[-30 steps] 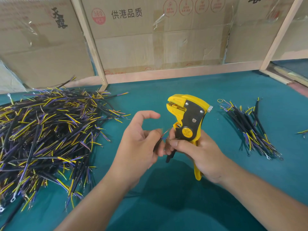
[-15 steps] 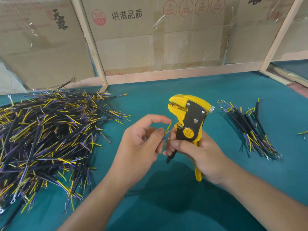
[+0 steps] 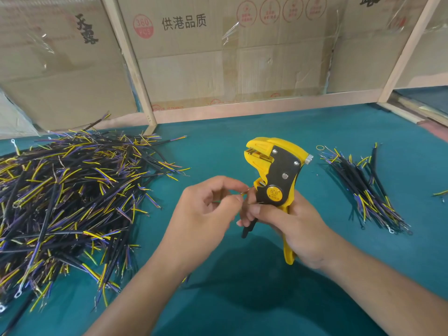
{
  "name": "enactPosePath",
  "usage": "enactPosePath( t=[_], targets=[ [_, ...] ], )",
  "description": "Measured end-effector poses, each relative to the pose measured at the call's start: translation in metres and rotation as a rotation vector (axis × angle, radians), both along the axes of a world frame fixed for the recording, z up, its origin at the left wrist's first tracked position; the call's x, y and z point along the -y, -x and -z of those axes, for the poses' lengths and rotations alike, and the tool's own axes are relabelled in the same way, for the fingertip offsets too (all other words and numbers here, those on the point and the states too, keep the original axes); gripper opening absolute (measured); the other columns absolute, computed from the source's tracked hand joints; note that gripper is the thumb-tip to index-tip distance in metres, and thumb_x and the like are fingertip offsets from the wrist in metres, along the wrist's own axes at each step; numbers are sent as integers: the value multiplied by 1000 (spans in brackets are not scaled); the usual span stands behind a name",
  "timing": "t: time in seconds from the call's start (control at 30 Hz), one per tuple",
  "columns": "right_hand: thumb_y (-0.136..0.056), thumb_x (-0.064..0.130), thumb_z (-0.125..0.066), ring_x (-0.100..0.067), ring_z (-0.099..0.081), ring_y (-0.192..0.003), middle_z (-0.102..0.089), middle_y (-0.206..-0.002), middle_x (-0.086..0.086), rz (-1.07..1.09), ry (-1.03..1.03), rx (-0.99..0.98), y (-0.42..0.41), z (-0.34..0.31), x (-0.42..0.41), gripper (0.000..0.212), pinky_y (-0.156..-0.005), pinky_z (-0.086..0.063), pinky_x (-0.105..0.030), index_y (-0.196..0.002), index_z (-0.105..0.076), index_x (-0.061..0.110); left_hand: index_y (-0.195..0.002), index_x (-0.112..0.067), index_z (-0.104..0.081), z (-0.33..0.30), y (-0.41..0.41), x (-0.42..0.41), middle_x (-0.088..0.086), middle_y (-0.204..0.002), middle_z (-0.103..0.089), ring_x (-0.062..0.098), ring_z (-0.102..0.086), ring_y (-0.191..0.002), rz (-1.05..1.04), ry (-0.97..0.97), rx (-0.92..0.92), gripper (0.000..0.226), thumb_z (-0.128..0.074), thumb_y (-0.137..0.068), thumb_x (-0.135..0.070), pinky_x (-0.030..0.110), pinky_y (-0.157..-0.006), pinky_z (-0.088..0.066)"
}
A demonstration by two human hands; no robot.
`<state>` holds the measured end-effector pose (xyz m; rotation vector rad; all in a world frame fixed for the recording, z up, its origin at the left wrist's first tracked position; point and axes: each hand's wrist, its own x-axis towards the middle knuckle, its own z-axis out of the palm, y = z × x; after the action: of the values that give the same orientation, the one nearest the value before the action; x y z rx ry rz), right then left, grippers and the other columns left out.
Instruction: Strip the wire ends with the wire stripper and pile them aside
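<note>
Since a second ago, the left hand (image 3: 206,214) has shifted its pinch slightly, so that only a short yellow wire end (image 3: 244,193) peeks out between thumb and forefinger, close to the wire stripper (image 3: 276,175). That wire is the piece in work: it sits between the two hands at the middle of the green table (image 3: 242,299), its black sheath (image 3: 248,227) hanging down below the right fingers. The left hand's thumb and forefinger pinch the wire tip, with the other fingers loosely curled, probably separating one strand to feed into the tool. The right hand (image 3: 295,226) is wrapped around the yellow handles and holds the stripper upright with its mouth turned toward the left hand, a pose that seems meant to keep the jaws ready for the strand. Whether the handles are squeezed cannot be told. To the left lies a large heap of wires (image 3: 68,202), likely waiting; well apart on the right lies a smaller pile (image 3: 366,190), likely the finished ones. Cardboard boxes (image 3: 218,57) stand behind a wooden frame (image 3: 135,76).
</note>
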<state>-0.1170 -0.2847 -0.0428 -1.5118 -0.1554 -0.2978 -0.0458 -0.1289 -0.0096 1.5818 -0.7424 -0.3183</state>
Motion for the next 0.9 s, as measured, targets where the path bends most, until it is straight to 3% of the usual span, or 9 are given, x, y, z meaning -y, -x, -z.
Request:
enactPosePath(
  t=[0.13, 0.3, 0.4, 0.53, 0.67, 0.83, 0.9],
  targets=[
    [-85, 27, -62, -16, -63, -76, -66, -75, 1, 14, 4, -1, 0, 1, 1, 13, -76, -56, -30, -77, -65, 18, -99, -17, -68, -1, -3, -4, -15, -60, -62, -2, -52, -52, 84, -93, 191, 19, -65, -87, -3, 5, -55, -37],
    [-84, 30, -62, -16, -64, -79, -67, -76, 1, 33, 26, -14, 1, 1, 0, 15, -82, -53, -29, -81, -66, 16, -95, -23, -66, 0, -6, -6, -21, -56, -58, -3, -52, -50, 25, -178, 360, 25, -65, -89, 1, 3, -53, -34],
    [-84, 28, -64, -18, -65, -79, -67, -75, 0, 42, 8, -14, 1, 0, 0, 8, -83, -54, -34, -80, -70, 25, -91, -25, -66, -1, -6, -7, -27, -57, -54, -4, -50, -50, -17, -228, 515, 23, -67, -86, -2, 4, -52, -31],
    [-88, 18, -62, -19, -64, -80, -67, -75, -2, 45, 35, -18, 1, 0, -1, 13, -85, -53, -34, -77, -69, 23, -90, -31, -61, -1, -7, -5, -29, -64, -51, 0, -45, -55, -134, -329, 732, 12, -63, -81, -22, 22, -53, -34],
    [-83, 31, -64, -13, -64, -78, -67, -77, 2, 41, 49, -10, 3, -1, -4, 13, -81, -55, -28, -81, -67, 19, -83, -25, -62, -1, -3, -4, -13, -70, -49, 10, -46, -54, -226, -369, 866, 15, -52, -79, -35, 32, -47, -45],
    [-83, 31, -65, -14, -65, -76, -67, -77, 2, 46, 19, -2, 3, 0, -6, 7, -79, -56, -29, -81, -71, 30, -85, -20, -58, 0, -2, -3, -14, -105, -66, 19, -64, -77, -176, -316, 838, 15, -50, -79, -31, 40, -59, -54],
    [-83, 32, -65, -16, -65, -77, -67, -77, 2, 45, 14, -7, 3, 0, -6, 7, -80, -58, -36, -81, -72, 31, -84, -25, -51, 1, 0, -3, -15, -100, -70, 18, -60, -68, -175, -321, 809, 10, -48, -77, -31, 38, -56, -52]
  ],
)
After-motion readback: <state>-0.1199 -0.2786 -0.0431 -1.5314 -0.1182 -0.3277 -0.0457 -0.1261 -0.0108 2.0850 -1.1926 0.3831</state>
